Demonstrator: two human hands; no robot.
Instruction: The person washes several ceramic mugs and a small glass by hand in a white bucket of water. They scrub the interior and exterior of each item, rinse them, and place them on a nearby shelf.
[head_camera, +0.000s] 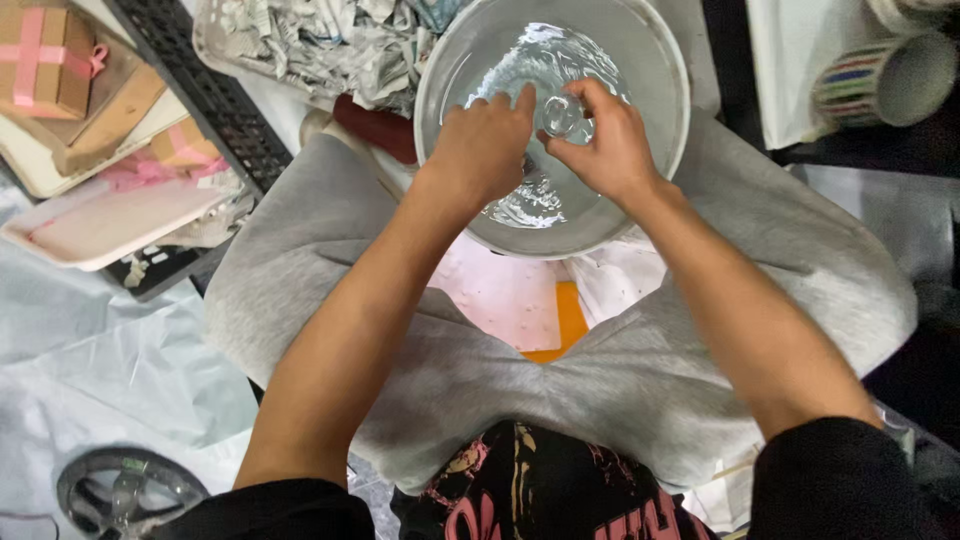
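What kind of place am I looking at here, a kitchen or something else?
Probably not a kitchen: more likely a home floor set up for washing and packing. Both hands work in a basin of water on the lap, beside crumpled newspaper, ribboned gift boxes and a striped mug.

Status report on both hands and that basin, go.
Left hand and right hand both gripping small clear glass item over water. White basin steady between knees. Nothing in the way.

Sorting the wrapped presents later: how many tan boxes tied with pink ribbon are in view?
2. One ribboned box sits at the top-left corner; a second ribboned box lies lower right of it, beside the black grid. Others may be hidden.
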